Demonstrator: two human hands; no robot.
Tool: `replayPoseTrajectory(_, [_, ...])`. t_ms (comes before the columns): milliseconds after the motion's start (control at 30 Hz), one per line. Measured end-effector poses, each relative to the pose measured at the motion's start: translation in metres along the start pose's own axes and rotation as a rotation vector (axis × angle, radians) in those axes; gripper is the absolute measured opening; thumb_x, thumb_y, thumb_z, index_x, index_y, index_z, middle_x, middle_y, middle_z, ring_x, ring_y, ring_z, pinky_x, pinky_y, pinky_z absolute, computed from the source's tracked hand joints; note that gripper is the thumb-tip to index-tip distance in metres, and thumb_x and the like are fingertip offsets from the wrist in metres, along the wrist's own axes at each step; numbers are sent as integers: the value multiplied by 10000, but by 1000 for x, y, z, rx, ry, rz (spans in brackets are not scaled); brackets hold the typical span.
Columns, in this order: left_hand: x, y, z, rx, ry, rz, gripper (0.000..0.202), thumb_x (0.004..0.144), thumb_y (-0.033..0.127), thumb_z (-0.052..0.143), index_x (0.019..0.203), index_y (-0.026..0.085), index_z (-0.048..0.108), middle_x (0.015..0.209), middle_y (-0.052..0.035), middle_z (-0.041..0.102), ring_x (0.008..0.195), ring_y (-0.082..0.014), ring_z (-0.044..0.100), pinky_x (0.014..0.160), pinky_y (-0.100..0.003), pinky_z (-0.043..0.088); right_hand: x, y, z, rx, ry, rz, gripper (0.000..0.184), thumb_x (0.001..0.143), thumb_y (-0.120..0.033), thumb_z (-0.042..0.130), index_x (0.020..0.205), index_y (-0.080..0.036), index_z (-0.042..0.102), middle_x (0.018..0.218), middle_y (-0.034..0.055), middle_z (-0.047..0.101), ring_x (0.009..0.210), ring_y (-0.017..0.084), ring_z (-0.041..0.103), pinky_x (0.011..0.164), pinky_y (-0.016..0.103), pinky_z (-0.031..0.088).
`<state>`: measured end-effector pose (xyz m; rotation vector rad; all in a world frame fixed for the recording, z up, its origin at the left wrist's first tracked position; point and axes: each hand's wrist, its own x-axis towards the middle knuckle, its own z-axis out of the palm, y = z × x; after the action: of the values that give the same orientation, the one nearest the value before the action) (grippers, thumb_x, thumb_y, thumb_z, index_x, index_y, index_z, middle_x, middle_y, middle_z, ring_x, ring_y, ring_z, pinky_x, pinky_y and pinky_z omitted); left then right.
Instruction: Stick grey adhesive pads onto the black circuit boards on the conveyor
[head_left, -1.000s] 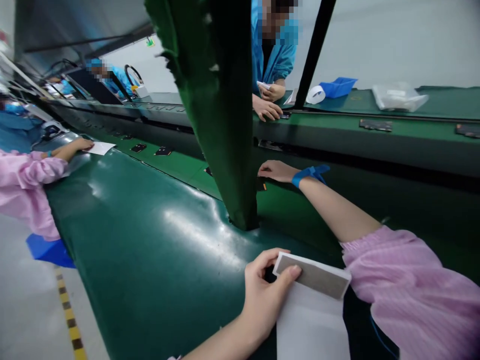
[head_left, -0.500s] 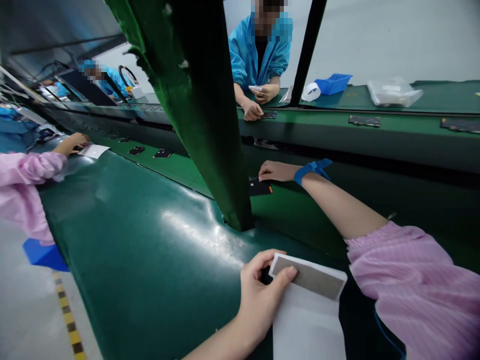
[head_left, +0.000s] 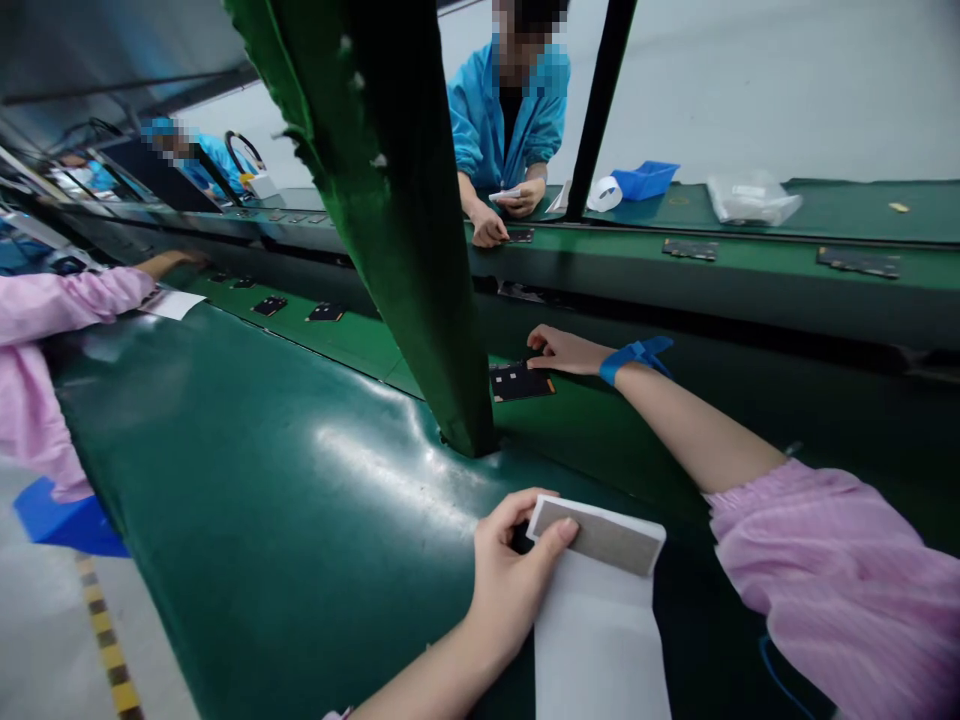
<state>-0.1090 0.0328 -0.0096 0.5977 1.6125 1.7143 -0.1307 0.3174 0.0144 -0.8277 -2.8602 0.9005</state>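
Note:
My left hand point(head_left: 514, 570) is closed on a folded white paper strip point(head_left: 600, 640), thumb on top and fingers beneath. A grey rectangular patch point(head_left: 615, 547) faces up at the strip's folded end, and the long tail hangs toward me. Farther forward, my right hand point(head_left: 570, 352), with a blue wrist strap point(head_left: 634, 360), is at the far edge of a black circuit board point(head_left: 517, 384). Its thumb and forefinger are apart, with nothing visible between them. Small pale squares show on the board, which lies flat on the green strip beside the post.
A green-wrapped post point(head_left: 390, 230) slants down between the worktop point(head_left: 247, 480) and my right hand. More circuit boards point(head_left: 325, 312) lie to the left, near a co-worker's pink sleeve point(head_left: 75, 300). Across the line, a person in blue point(head_left: 510, 120) handles another board point(head_left: 520, 236).
My right thumb and forefinger have parted and lifted slightly from the board, whose pale squares show more. My left hand keeps the paper strip. The pink-sleeved co-worker's arm has reached farther forward.

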Motion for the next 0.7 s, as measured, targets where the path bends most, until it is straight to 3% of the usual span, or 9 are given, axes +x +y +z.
replayPoseTrajectory(67, [0, 0, 0, -2, -1, 12, 213, 697, 330, 762, 845, 180, 731, 731, -20, 699, 685, -144, 597, 636, -219, 455, -12, -10, 1, 9, 68, 89, 259, 917, -326, 464, 1107, -160, 525, 1089, 117, 615, 901, 193, 601, 753, 287, 451])
replayPoseTrajectory(133, [-1, -1, -1, -9, -1, 24, 214, 701, 331, 760, 847, 179, 727, 747, -22, 706, 696, -145, 603, 645, -219, 459, -24, -25, 8, -41, 147, 171, 371, 940, -435, 389, 1119, -141, 529, 1104, 162, 608, 968, 253, 594, 780, 345, 452])
replayPoseTrajectory(233, [-1, 0, -1, -23, 25, 46, 214, 701, 337, 757, 831, 172, 717, 738, -23, 705, 689, -146, 605, 642, -220, 466, -41, -54, 27, -242, 243, 253, 625, 816, -620, 522, 1188, -118, 534, 1157, 216, 581, 1069, 362, 552, 801, 418, 453])
replayPoseTrajectory(300, [-1, 1, -2, -35, 53, 56, 211, 703, 340, 751, 815, 167, 707, 723, -21, 701, 678, -144, 607, 635, -220, 470, -46, -69, 39, -350, 258, 265, 726, 761, -593, 611, 1273, -92, 493, 1178, 244, 568, 1093, 386, 541, 806, 430, 456])
replayPoseTrajectory(400, [0, 3, -3, -65, 67, 56, 217, 701, 343, 749, 806, 160, 696, 710, -20, 699, 662, -140, 611, 625, -218, 475, -47, -79, 44, -276, 204, 276, 782, 735, -433, 673, 1347, -25, 408, 1143, 274, 591, 1073, 391, 566, 822, 433, 456])
replayPoseTrajectory(533, [1, 4, -4, -113, 55, 55, 231, 699, 352, 749, 807, 158, 687, 709, -18, 704, 648, -130, 616, 614, -207, 475, -52, -68, 31, -145, 220, 298, 743, 770, -379, 598, 1386, -40, 358, 1148, 252, 613, 988, 360, 624, 813, 428, 472])
replayPoseTrajectory(700, [0, 7, -3, -142, 78, 46, 236, 675, 356, 757, 758, 149, 679, 663, -16, 691, 602, -128, 608, 580, -211, 472, -86, -24, -3, -11, 375, 364, 545, 868, -347, 428, 1367, -127, 417, 1173, 186, 624, 893, 299, 666, 781, 408, 526])
